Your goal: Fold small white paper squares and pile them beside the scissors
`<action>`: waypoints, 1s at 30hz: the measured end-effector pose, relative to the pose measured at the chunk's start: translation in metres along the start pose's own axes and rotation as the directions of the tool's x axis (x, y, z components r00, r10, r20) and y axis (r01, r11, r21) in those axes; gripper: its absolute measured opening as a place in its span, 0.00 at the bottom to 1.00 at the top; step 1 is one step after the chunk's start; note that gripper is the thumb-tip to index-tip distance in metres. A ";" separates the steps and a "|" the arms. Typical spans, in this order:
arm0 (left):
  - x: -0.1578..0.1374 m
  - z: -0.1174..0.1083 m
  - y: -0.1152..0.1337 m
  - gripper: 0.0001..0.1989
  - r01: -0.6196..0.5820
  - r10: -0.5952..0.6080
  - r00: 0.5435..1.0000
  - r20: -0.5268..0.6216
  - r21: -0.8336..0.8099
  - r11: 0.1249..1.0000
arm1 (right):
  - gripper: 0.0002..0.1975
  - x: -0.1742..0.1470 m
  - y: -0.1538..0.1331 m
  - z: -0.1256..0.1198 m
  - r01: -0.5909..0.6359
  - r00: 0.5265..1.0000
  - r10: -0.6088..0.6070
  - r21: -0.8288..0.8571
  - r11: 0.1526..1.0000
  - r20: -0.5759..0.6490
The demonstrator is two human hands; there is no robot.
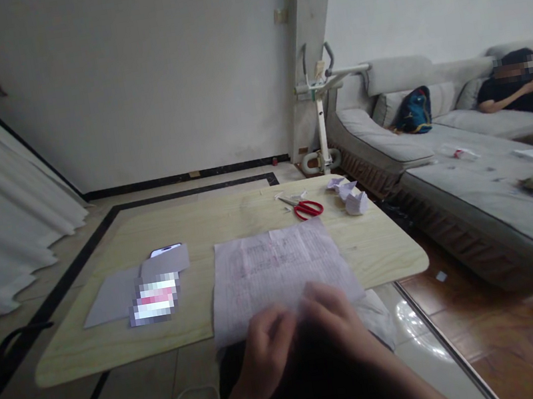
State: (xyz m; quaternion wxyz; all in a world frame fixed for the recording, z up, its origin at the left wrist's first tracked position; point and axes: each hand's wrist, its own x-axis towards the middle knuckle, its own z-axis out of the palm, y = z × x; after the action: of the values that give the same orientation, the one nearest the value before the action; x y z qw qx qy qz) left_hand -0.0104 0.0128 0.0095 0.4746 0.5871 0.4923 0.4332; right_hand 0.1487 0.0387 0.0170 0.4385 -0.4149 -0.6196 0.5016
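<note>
A large, creased sheet of paper [276, 262] with faint print lies on the pale wooden table [228, 215], its near part reaching past the table's front edge toward my lap. My left hand [272, 343] is curled at the sheet's near edge, with thumb and fingers pinched together on it. Close beside it, my right hand [332, 314] also closes on that edge, its fingertips smeared by motion. Beyond the sheet rest scissors [308, 209] with red handles. Folded paper pieces [355, 201] stand at the far right of the table.
On the table's left, a lit phone [155, 299] lies by pale sheets [113, 298], with another phone [166, 250] partly covered. White exercise equipment [321, 123] stands behind the table. To the right is a grey sofa [478, 193] with a backpack [414, 112] and a seated person [515, 89].
</note>
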 end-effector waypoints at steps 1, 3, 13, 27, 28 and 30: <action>0.000 0.000 0.001 0.18 -0.011 0.011 1.000 -0.015 0.009 1.000 | 0.17 0.000 0.000 0.001 -0.012 1.000 0.012 0.021 1.000 0.003; 0.000 -0.002 0.003 0.18 -0.051 0.053 0.997 -0.050 0.037 0.998 | 0.18 0.000 0.001 0.002 -0.056 0.998 0.054 0.072 0.996 0.031; -0.003 0.000 -0.003 0.16 -0.057 0.053 0.997 0.051 0.062 0.996 | 0.21 -0.001 0.004 0.003 -0.080 0.987 0.065 0.094 0.992 0.144; -0.003 0.005 -0.006 0.21 0.087 -0.100 0.992 -0.071 -0.171 0.981 | 0.18 -0.007 0.009 0.006 -0.102 0.995 0.102 0.051 0.993 0.001; -0.003 0.005 -0.006 0.21 0.087 -0.102 0.992 -0.080 -0.174 0.981 | 0.18 -0.008 0.011 0.007 -0.073 0.996 0.074 0.009 0.997 -0.040; -0.003 0.004 -0.004 0.21 0.076 -0.089 0.993 -0.083 -0.148 0.986 | 0.19 -0.009 0.013 0.008 -0.039 0.995 0.036 -0.037 0.999 -0.093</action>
State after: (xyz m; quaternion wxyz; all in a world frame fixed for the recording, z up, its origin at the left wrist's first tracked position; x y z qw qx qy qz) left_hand -0.0075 0.0098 0.0043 0.5110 0.5102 0.5044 0.4735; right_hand 0.1448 0.0296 0.0025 0.4491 -0.4578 -0.6003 0.4779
